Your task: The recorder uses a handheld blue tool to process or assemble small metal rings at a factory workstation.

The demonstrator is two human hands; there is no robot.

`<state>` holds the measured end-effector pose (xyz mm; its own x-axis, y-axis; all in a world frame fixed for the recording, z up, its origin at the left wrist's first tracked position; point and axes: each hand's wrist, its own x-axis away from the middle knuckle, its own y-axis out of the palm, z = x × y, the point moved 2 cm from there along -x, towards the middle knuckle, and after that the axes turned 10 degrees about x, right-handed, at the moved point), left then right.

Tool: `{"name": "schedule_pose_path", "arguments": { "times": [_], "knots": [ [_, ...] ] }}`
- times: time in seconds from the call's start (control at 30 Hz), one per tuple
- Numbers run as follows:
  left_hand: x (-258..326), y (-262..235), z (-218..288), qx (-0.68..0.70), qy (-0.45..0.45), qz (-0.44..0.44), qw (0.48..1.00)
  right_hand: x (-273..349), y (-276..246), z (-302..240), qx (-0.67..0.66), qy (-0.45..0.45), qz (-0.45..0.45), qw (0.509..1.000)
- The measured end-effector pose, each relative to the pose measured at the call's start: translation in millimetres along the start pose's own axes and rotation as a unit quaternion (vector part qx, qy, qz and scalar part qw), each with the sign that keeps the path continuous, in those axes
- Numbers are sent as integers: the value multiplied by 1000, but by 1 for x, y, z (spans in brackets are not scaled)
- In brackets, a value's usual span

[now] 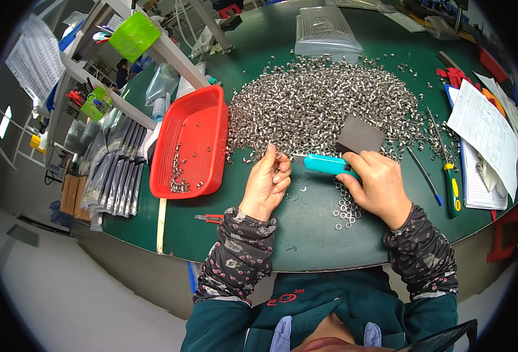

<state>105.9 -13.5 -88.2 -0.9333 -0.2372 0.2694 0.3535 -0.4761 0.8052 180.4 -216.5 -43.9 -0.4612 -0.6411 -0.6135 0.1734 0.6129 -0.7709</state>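
Between the thumb and fingers of my left hand (263,186) is a small metal ring (278,155). My right hand (381,185) is closed round a turquoise utility knife (323,164), its blade pointing left and close to the ring; whether it touches cannot be made out. Just beyond both hands spreads a big heap of short silvery metal rings (323,105). A dark grey block (360,136) sits at the heap's near edge, above my right hand. Several loose rings (347,211) lie on the green table beside my right hand, and tiny dark shavings lie between the hands.
Left of the heap, a red plastic basket (206,138) holds some rings. A small red cutter (211,218) lies by my left forearm. At right are a green-yellow screwdriver (452,190), a pen (427,176) and papers (485,132). Bagged tubes (326,29) lie at the back.
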Motion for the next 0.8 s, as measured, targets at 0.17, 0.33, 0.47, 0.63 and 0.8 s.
{"name": "schedule_pose_path", "arguments": {
  "times": [0.17,0.33,0.47,0.63,0.8],
  "knots": [
    [0,-1,0,2,-4,2,1000,0,0,0,-8,2,-2,1000],
    [1,-1,0,0,-5,4,1000,1,0,-1,-14,6,-10,1000],
    [2,1,-1,-26,-3,3,1000,2,1,0,-50,19,-33,998],
    [6,7,-2,-83,15,18,996,2,2,0,-72,26,-80,994],
    [6,8,-2,-145,25,26,989,4,4,2,-83,25,-94,992]
  ]
}}
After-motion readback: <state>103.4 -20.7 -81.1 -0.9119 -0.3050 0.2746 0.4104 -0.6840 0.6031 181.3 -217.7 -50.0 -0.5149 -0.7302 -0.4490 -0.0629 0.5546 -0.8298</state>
